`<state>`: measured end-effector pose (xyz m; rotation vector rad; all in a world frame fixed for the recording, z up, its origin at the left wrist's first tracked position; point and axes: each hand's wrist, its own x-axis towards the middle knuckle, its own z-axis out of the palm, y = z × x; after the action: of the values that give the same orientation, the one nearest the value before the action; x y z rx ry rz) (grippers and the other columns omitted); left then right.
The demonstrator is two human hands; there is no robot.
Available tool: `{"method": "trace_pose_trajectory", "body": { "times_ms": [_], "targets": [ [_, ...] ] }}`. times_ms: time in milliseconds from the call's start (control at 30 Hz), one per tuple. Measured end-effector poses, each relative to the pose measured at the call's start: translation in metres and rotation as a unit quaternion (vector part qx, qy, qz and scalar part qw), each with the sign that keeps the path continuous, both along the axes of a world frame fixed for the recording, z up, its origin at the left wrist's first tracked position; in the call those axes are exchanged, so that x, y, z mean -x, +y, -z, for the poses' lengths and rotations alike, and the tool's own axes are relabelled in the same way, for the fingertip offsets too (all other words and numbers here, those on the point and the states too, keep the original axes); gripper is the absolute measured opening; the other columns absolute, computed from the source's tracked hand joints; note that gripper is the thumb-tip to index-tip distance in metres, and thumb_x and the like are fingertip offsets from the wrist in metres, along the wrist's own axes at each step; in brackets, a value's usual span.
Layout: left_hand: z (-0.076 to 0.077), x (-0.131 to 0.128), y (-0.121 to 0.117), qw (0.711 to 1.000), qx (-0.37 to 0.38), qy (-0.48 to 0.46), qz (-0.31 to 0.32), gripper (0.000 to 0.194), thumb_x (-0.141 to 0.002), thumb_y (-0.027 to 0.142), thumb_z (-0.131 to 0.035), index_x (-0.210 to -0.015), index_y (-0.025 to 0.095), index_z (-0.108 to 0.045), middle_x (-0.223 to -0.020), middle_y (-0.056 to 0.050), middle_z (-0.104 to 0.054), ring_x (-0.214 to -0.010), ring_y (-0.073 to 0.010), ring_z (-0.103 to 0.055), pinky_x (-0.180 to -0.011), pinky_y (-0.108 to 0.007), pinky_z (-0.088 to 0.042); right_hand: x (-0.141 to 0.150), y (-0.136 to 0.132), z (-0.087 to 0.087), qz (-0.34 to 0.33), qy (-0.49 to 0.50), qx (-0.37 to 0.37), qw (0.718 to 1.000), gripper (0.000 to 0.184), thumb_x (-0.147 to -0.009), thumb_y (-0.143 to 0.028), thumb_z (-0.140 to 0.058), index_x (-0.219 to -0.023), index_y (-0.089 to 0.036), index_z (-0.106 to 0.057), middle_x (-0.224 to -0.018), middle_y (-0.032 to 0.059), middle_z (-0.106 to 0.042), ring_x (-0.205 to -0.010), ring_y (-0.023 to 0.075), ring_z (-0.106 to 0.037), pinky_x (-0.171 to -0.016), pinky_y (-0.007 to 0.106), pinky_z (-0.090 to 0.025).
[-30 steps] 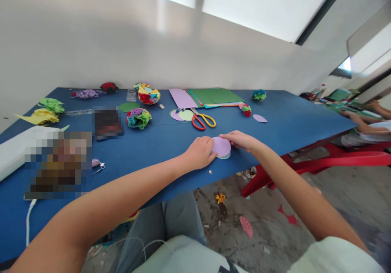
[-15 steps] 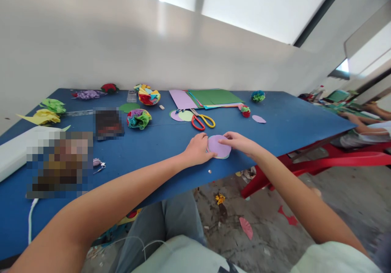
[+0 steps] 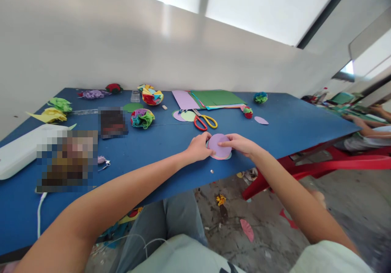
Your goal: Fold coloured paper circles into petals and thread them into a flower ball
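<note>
a stack of round, coloured paper discs (image 3: 220, 144), lilac on top, is at the near part of the flat blue tabletop (image 3: 165, 142); whether it rests there or is slightly lifted, i cannot tell. counting from the stack, with twelve toward the plain, pale wall (image 3: 106, 53), the left hand (image 3: 199, 147) grips the rim at nine o'clock, fingers curled narrow, thumb low by the edge. the right hand (image 3: 241, 144) pinches from three o'clock, thumb laid on the lilac face, its other fingers mostly hidden. pink and blue-green rims peep out around five to six o'clock, so the layers look out of line. light thumb pressure and even nudges around the edge would likely align them without creases. the metal scissors with red and yellow handles (image 3: 201, 115), at eleven o'clock, seem clear of the fingers.
</note>
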<state>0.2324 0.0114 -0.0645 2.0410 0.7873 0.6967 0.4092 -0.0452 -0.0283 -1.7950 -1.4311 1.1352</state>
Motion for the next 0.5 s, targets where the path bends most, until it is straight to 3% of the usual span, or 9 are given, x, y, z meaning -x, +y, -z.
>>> {"method": "trace_pose_trajectory", "body": {
  "times_ms": [133, 267, 333, 433, 500],
  "targets": [
    [-0.003, 0.0, 0.004, 0.997, 0.065, -0.04, 0.017, 0.056, -0.059, 0.022, -0.068, -0.112, 0.016, -0.049, -0.105, -0.006, -0.061, -0.094, -0.0215, -0.057, -0.083, -0.033, -0.044, 0.008, 0.0, 0.003, -0.014, 0.028, -0.063, 0.998, 0.043, -0.069, -0.042, -0.063, -0.102, -0.015, -0.06, -0.101, 0.0079, -0.067, -0.089, 0.0214, -0.063, -0.078, 0.033, -0.051],
    [-0.012, 0.006, 0.009, 0.987, 0.138, -0.069, 0.053, 0.029, -0.067, 0.022, -0.062, -0.094, 0.012, -0.061, -0.096, -0.006, -0.065, -0.087, -0.0199, -0.059, -0.078, -0.03, -0.046, 0.015, -0.003, -0.001, -0.013, 0.001, -0.135, 0.991, 0.048, -0.077, -0.049, -0.054, -0.111, -0.015, -0.055, -0.109, 0.0101, -0.064, -0.096, 0.0237, -0.061, -0.082, 0.037, -0.049],
    [-0.016, 0.015, 0.01, 0.98, 0.173, -0.087, 0.052, 0.026, -0.068, 0.021, -0.06, -0.092, 0.01, -0.062, -0.092, -0.006, -0.066, -0.084, -0.0186, -0.06, -0.077, -0.029, -0.046, 0.016, -0.012, -0.002, -0.002, -0.026, -0.178, 0.984, 0.051, -0.081, -0.052, -0.047, -0.118, -0.017, -0.051, -0.119, 0.0103, -0.058, -0.107, 0.0248, -0.055, -0.091, 0.041, -0.044],
    [-0.021, 0.036, 0.013, 0.97, 0.215, -0.112, 0.03, 0.029, -0.067, 0.021, -0.061, -0.094, 0.01, -0.062, -0.087, -0.006, -0.066, -0.08, -0.0172, -0.06, -0.075, -0.028, -0.046, 0.016, -0.035, 0.005, -0.004, -0.106, -0.231, 0.967, 0.06, -0.078, -0.049, -0.055, -0.129, -0.02, -0.042, -0.138, 0.0093, -0.039, -0.129, 0.0265, -0.032, -0.108, 0.045, -0.02],
    [-0.022, 0.051, 0.015, 0.963, 0.239, -0.12, 0.012, 0.029, -0.065, 0.02, -0.062, -0.093, 0.01, -0.062, -0.082, -0.005, -0.066, -0.076, -0.0168, -0.06, -0.072, -0.029, -0.046, 0.016, -0.051, 0.014, -0.089, -0.294, -0.234, 0.922, 0.065, -0.08, -0.051, -0.05, -0.136, -0.022, -0.032, -0.144, 0.009, -0.028, -0.133, 0.0271, -0.024, -0.107, 0.05, -0.018]
  ]
}}
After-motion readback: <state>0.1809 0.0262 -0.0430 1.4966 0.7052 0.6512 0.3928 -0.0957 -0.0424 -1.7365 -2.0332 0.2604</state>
